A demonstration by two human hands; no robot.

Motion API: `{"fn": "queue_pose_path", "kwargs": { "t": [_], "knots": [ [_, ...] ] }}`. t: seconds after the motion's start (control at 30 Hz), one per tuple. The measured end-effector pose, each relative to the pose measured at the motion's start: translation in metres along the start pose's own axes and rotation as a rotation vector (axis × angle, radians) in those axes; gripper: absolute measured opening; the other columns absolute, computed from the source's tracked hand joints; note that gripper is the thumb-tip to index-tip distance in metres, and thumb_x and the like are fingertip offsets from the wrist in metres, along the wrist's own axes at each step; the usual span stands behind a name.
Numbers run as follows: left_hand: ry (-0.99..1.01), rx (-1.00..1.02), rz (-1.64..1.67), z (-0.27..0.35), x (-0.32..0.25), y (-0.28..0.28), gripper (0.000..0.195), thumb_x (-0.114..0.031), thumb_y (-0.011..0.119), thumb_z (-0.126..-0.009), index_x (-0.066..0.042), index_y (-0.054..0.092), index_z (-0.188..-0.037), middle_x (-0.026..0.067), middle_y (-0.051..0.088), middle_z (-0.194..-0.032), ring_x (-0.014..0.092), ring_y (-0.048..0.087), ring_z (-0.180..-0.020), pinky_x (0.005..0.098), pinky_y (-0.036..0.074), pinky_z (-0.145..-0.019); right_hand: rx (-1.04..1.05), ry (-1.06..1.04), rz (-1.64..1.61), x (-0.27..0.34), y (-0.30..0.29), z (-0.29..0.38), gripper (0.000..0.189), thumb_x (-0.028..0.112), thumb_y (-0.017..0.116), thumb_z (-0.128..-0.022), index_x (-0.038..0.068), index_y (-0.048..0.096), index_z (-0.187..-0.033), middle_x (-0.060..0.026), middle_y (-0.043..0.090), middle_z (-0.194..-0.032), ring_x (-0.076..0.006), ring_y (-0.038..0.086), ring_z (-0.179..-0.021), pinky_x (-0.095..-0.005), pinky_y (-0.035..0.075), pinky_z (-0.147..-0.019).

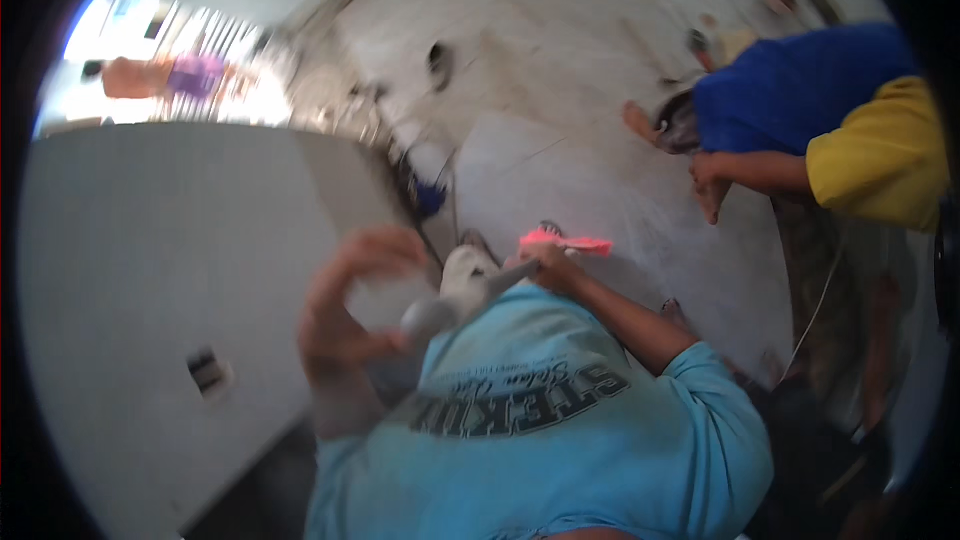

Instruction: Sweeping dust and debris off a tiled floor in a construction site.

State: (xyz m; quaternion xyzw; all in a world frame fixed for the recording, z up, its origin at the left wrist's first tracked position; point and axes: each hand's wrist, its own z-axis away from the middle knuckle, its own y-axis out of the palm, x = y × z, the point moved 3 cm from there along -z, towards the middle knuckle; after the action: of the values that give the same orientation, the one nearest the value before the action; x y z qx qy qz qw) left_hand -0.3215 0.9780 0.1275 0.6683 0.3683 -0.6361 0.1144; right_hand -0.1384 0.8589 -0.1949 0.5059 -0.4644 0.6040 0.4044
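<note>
My left hand (360,300) is raised at my left side, blurred, its thumb and fingers curved apart with a gap between them. Close by its thumb is a rounded grey-white thing (431,317), too blurred to name. In front of my waist, my right hand (553,266) is closed around a narrow grey object (511,279), which slants toward the rounded thing; whether the two are joined I cannot tell. A bright pink object (589,245) shows just beyond my right hand; whether I hold it too is unclear.
A wall (165,240) with a small box-like fitting (206,373) stands at left. At right, a person in a yellow and blue shirt (795,90) bends over the dusty floor (540,157). Another person (161,79) is outside, upper left. A thin pale cable (820,304) hangs lower right.
</note>
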Motion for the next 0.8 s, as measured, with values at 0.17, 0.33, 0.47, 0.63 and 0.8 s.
{"fn": "queue_pose_path", "kwargs": {
  "t": [0.17,0.33,0.47,0.63,0.8],
  "knots": [
    [0.099,-0.528,-0.222,0.065,-0.034,-0.092,0.040,-0.040,0.058,-0.095,-0.001,0.055,-0.102,0.0189,0.063,-0.100,0.030,0.060,-0.100,0.0478,0.047,-0.091,-0.231,0.369,-0.460,-0.009,-0.048,-0.005,0.026,0.019,0.067,-0.089,0.005,0.054,-0.072,-0.0009,0.050,-0.062,-0.0110,0.054,-0.065,-0.0318,0.043,-0.059],
    [0.122,-0.554,-0.174,0.096,-0.040,-0.096,0.029,-0.028,0.055,-0.099,0.000,0.055,-0.100,0.0180,0.064,-0.095,0.026,0.060,-0.089,0.0416,0.049,-0.084,-0.283,0.290,-0.161,-0.001,-0.093,-0.001,0.041,0.032,0.064,-0.094,0.007,0.046,-0.067,0.0050,0.042,-0.062,-0.0053,0.042,-0.060,-0.0278,0.038,-0.055],
    [-0.118,-0.548,-0.261,0.095,-0.029,-0.078,0.015,-0.012,0.058,-0.096,0.003,0.058,-0.093,0.0157,0.064,-0.093,0.019,0.060,-0.086,0.0345,0.048,-0.082,-0.317,0.217,0.144,0.002,-0.113,0.003,0.045,0.045,0.059,-0.093,0.005,0.050,-0.073,-0.0037,0.047,-0.065,-0.0173,0.048,-0.065,-0.0354,0.042,-0.063],
    [-0.226,-0.491,-0.190,0.070,-0.008,-0.071,0.012,-0.008,0.057,-0.096,0.003,0.061,-0.092,0.0100,0.065,-0.088,0.016,0.061,-0.086,0.0300,0.048,-0.082,-0.228,0.331,0.626,0.000,-0.127,0.033,0.057,0.062,0.052,-0.090,0.006,0.058,-0.085,-0.0148,0.057,-0.082,-0.0286,0.058,-0.088,-0.0432,0.045,-0.081],
    [-0.286,-0.125,-0.060,0.014,0.043,-0.004,0.029,-0.020,0.073,-0.086,-0.002,0.062,-0.106,0.0078,0.065,-0.105,0.015,0.060,-0.099,0.0317,0.047,-0.088,-0.311,0.096,0.198,0.007,-0.106,0.045,0.052,0.055,0.054,-0.094,0.005,0.056,-0.080,-0.0081,0.054,-0.074,-0.0250,0.054,-0.075,-0.0385,0.045,-0.072]
  ]
}}
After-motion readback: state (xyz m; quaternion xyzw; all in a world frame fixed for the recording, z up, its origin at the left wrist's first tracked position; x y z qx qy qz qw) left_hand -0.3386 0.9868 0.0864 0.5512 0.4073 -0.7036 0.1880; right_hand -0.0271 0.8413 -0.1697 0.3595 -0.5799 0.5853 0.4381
